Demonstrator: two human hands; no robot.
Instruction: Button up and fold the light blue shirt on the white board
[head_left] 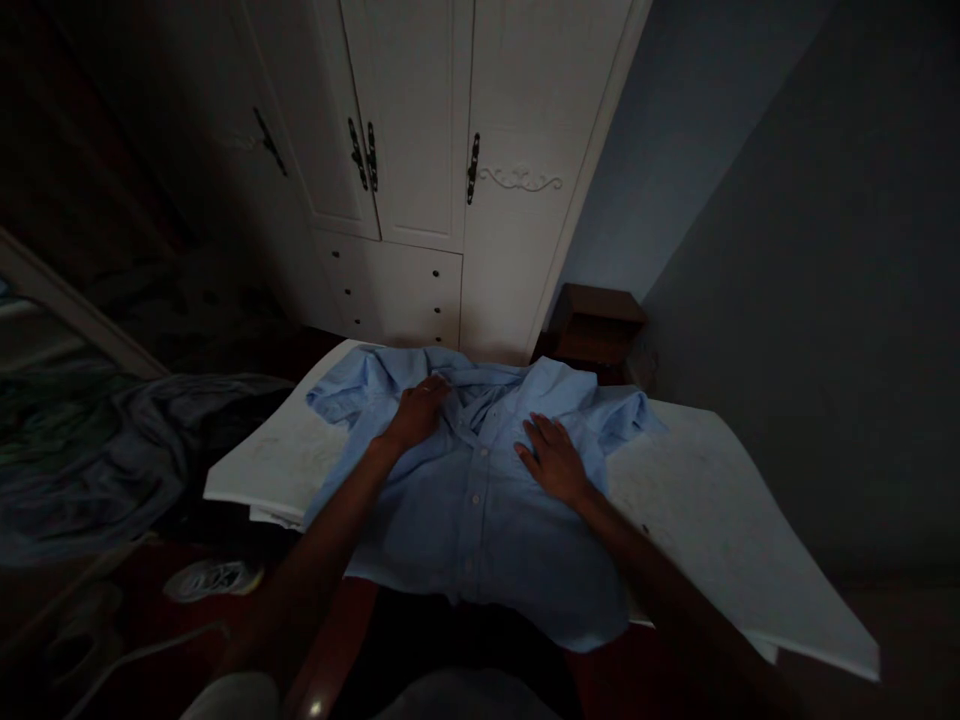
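A white wardrobe [420, 200] stands just beyond the white table [705, 500], and a small brown cabinet [600, 325] is near the wall. At the left there is a heap of dark cloth [112, 450], and on the red floor lies a sneaker [210, 578]. The light blue short-sleeved shirt [420, 525] is spread on the table, collar on the far side, hem hanging over the near edge. The left hand [421, 410] is at the collar, its fingers partly bent; I cannot tell if they pinch the cloth. The right hand [555, 462] rests on the shirt's chest, fingers extended and slightly spread, gripping nothing. The wardrobe's doors and drawers are closed, and the cabinet's open front is dark inside.
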